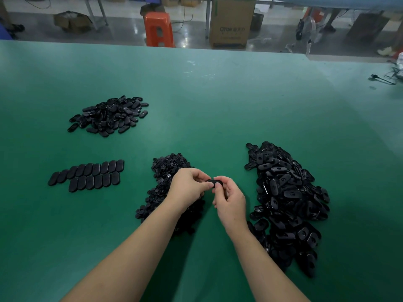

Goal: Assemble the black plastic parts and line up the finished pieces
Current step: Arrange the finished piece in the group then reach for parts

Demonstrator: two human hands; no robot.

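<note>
My left hand (189, 186) and my right hand (229, 198) meet above the green table (196, 94), both pinching one black oval part (214, 183) between their fingertips. Under my left hand lies a heap of small round black pieces (168, 168). A large heap of black oval shells (285, 199) spreads to the right of my right hand. Two neat rows of finished oval pieces (87, 175) lie flat at the left. Farther back on the left sits another loose heap of oval pieces (110, 115).
The table's far edge runs across the top, with an orange stool (159, 29) and a cardboard box (232, 22) on the floor beyond it. A black cable (383, 78) lies at the table's far right.
</note>
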